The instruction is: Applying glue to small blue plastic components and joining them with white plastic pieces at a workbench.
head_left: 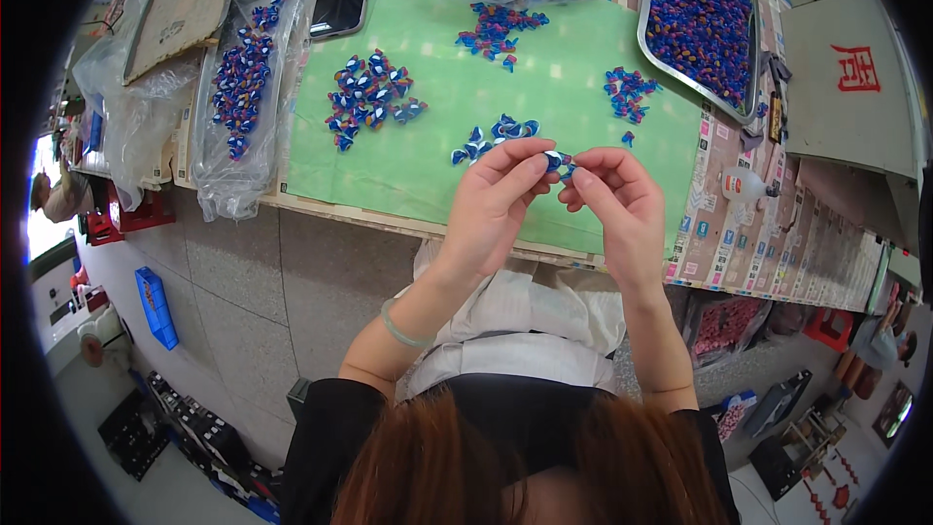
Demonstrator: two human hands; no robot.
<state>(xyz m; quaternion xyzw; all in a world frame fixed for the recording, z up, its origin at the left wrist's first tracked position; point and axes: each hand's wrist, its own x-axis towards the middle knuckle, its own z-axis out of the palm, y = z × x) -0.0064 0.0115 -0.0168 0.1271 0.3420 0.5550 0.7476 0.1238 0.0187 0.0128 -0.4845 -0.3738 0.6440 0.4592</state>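
Pinching a small blue-and-white piece (553,160) between thumb and fingers of the left hand (494,196), and pinching at its other side with thumb and fingers of the right hand (627,204). Cannot tell whether made of one part or two. Holding it right at the fingertips, between both hands, over the green sheet (389,170) toward the near edge of the bench (364,221). Has a little cluster (473,147) of similar pieces just beyond the left fingertips. Farther out, shows a bigger heap (369,102) toward the sheet's left edge and loose blue and red bits (494,34) near its far edge. Right of the sheet, carries a white bottle (742,185), its reddish label too small to read. Bears tiny coloured print on the bench paper (717,245), likewise unreadable; past the bench's right side, shows a large red character on a grey panel (826,122).
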